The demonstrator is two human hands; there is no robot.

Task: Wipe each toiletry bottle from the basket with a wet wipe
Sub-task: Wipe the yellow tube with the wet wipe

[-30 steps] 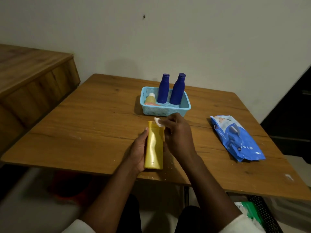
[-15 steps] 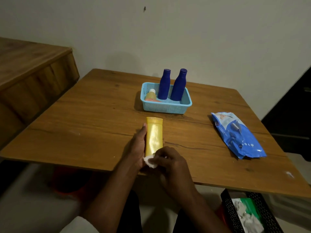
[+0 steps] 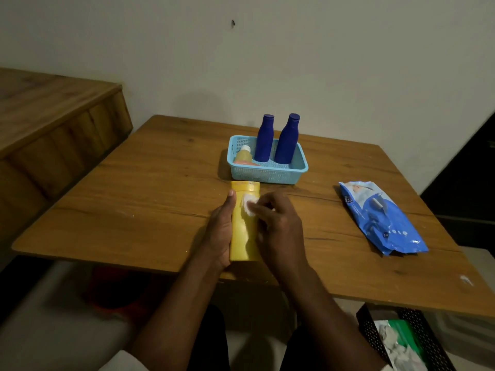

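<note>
Yellow plastic catches the eye first: a flat yellow tube (image 3: 244, 231) lies lengthwise on the wooden table (image 3: 150, 188), its far end just in front of the light-blue basket (image 3: 267, 174). The left hand (image 3: 220, 231) lies along the tube's left edge, fingers straight and together, steadying it. The right hand (image 3: 278, 226) has its fingers curled together, pinching a small white wet wipe (image 3: 249, 206) and pressing it onto the tube's upper face near the far end. In the basket stand two dark blue bottles (image 3: 263, 139), upright and side by side, with a small yellowish bottle (image 3: 243, 156) with a white cap leaning in the left corner. A blue wet-wipe pack (image 3: 380, 218) lies flat on the table well to the right. Beneath the table's right edge sits a black perforated bin (image 3: 434, 341) holding crumpled wipes.
</note>
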